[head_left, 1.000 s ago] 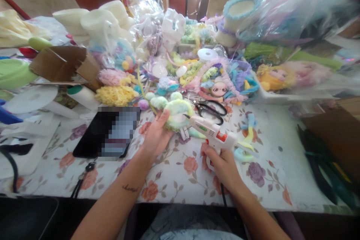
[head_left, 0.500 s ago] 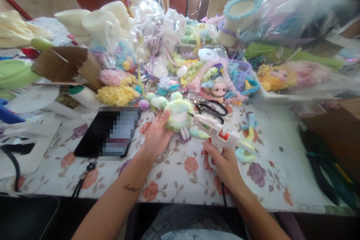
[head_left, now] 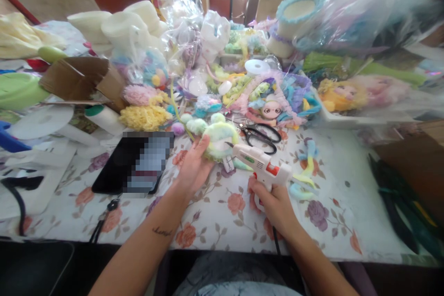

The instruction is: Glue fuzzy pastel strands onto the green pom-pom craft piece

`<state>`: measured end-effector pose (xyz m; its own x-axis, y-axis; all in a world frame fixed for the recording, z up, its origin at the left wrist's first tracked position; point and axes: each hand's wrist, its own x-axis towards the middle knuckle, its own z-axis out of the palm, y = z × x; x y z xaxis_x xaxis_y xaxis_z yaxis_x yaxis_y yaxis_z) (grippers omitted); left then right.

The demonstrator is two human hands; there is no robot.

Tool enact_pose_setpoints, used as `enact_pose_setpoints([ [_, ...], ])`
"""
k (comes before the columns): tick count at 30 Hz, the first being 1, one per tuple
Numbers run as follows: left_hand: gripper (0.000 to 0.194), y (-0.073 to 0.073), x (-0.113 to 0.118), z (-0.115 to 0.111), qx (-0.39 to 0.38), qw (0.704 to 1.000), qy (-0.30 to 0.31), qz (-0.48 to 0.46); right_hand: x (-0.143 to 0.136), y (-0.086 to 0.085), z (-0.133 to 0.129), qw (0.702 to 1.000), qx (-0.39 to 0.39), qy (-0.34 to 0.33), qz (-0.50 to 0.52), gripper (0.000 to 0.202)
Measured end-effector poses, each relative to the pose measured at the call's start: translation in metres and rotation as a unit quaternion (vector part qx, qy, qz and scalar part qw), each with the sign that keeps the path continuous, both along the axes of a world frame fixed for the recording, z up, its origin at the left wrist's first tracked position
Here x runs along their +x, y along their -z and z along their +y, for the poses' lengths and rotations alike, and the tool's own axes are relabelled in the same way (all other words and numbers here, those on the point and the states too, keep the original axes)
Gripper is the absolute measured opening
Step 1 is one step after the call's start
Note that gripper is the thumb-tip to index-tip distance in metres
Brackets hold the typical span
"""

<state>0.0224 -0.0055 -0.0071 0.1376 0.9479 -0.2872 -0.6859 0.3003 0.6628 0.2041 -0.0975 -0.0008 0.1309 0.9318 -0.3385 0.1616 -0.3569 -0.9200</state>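
Observation:
My left hand (head_left: 198,163) grips the side of a fuzzy yellow-green plush piece (head_left: 222,132), round with a pale middle and a small white tag (head_left: 228,163) at its lower edge. The fingers beneath the plush are hidden. In my right hand (head_left: 272,201) is a white hot glue gun (head_left: 263,163) with red parts, its fingers wrapped about the handle. The dark nozzle points left and lies over the pale middle; whether it touches cannot be made out. A glue stick (head_left: 305,184) juts from the gun's rear. Black-handled scissors (head_left: 262,138) lie just behind the gun.
Left of my hand lies a phone (head_left: 114,164) with a strap. A cardboard box (head_left: 79,78), yellow yarn (head_left: 144,118) and a doll head (head_left: 271,109) sit further back. Yellow-blue fuzzy strips (head_left: 308,162) lie at right, dark-handled pliers (head_left: 391,203) beyond them.
The glue gun has shifted slightly left with my right hand, so its nozzle has moved from the plush's right edge to over its pale middle. My left hand stays nearly still.

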Motion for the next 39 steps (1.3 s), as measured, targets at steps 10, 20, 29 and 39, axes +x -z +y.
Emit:
enact_pose_setpoints([
  [10,0.052,0.001,0.0,-0.001,-0.012,1.0,-0.004,-0.013,-0.002,0.002,-0.001,1.0,0.007,-0.007,-0.003,0.035],
  [20,0.038,-0.003,0.002,-0.001,-0.03,0.999,-0.01,-0.008,-0.002,0.002,-0.003,1.0,0.008,-0.006,-0.023,0.038],
  [29,0.043,-0.003,0.002,-0.002,-0.008,1.0,-0.002,-0.001,-0.004,0.007,-0.004,1.0,0.026,-0.007,0.003,0.034],
  [39,0.054,-0.001,0.002,-0.002,-0.011,1.0,-0.004,-0.011,-0.004,0.013,-0.006,0.998,0.029,-0.048,0.01,0.042],
])
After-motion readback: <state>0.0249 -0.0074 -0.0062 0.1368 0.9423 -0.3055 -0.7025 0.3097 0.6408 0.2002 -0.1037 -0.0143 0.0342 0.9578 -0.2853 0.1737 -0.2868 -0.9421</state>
